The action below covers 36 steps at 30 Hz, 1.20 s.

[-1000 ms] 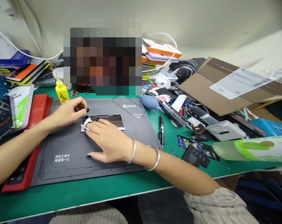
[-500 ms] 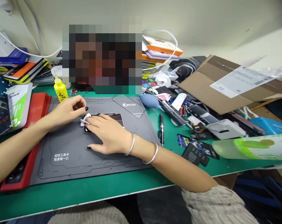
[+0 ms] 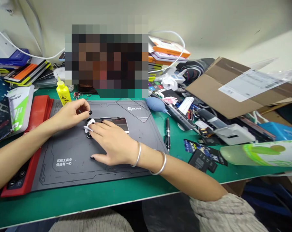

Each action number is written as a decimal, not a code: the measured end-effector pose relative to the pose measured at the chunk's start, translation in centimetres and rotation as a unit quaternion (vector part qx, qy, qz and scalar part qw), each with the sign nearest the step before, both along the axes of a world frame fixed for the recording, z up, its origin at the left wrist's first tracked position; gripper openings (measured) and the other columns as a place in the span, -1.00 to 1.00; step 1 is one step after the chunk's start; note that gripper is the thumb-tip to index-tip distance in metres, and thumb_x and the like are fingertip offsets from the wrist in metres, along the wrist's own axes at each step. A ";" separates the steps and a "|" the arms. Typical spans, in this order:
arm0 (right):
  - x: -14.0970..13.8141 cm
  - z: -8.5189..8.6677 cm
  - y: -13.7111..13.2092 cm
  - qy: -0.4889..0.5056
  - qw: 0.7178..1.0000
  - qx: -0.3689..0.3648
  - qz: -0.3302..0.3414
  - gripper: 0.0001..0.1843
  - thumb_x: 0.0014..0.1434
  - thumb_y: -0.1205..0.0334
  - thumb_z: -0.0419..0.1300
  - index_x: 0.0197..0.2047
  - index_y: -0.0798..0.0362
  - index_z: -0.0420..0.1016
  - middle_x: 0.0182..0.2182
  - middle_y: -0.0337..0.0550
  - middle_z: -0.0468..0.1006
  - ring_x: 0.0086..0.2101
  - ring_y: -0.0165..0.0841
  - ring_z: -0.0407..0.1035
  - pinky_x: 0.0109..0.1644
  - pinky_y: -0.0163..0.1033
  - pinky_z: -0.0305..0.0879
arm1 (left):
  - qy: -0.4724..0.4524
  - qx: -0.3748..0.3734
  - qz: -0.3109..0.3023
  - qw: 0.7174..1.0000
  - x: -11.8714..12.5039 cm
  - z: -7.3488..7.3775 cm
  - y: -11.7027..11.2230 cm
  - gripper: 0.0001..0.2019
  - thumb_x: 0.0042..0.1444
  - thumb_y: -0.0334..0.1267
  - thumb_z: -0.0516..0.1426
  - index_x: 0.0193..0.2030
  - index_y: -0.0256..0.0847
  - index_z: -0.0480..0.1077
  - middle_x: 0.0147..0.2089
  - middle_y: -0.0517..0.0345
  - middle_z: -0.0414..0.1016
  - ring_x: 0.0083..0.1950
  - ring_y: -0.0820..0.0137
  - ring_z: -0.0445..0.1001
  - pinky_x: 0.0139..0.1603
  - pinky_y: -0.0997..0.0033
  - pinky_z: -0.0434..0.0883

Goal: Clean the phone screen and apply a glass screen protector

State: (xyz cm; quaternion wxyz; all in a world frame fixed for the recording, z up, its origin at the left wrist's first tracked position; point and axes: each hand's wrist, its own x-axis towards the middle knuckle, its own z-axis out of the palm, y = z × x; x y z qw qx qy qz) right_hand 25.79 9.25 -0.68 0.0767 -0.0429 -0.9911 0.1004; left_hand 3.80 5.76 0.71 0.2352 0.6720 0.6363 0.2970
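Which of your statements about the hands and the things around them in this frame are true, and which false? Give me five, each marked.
1. The right hand lies over the phone. True.
2. Two bangles circle the left wrist. False: both bangles are on the right wrist.
3. A white wipe shows at the right hand's fingertips. True.
4. The large bottle with the green label stands upright. False: that large bottle lies on its side, at the right of the picture.
5. The phone lies on the red case. False: it lies on the grey mat.

Phone (image 3: 123,124) on mat (image 3: 75,145), pen (image 3: 167,133) R (btl (image 3: 62,91) rear L).
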 end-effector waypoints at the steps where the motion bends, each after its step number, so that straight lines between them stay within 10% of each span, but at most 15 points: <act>1: 0.0 0.1 -0.1 -0.002 1.000 0.005 0.003 -0.27 0.21 -0.07 0.27 0.24 0.34 0.35 0.24 0.29 0.40 0.21 0.02 0.28 0.28 0.12 0.18 | 0.000 0.001 -0.001 1.000 0.0 0.0 0.0 -0.80 0.07 -0.08 0.11 -0.32 -0.18 0.34 -0.35 0.18 0.44 -0.37 0.40 0.37 -0.32 0.39 0.34; 36: -0.4 -0.2 0.0 0.021 1.000 -0.010 -0.003 -0.26 0.22 -0.12 0.24 0.23 0.34 0.36 0.20 0.26 0.44 0.19 0.01 0.30 0.27 0.09 0.18 | 0.002 0.009 -0.004 1.000 -0.2 -0.4 0.1 -0.81 0.09 -0.10 0.11 -0.32 -0.18 0.35 -0.34 0.20 0.44 -0.36 0.41 0.37 -0.31 0.40 0.33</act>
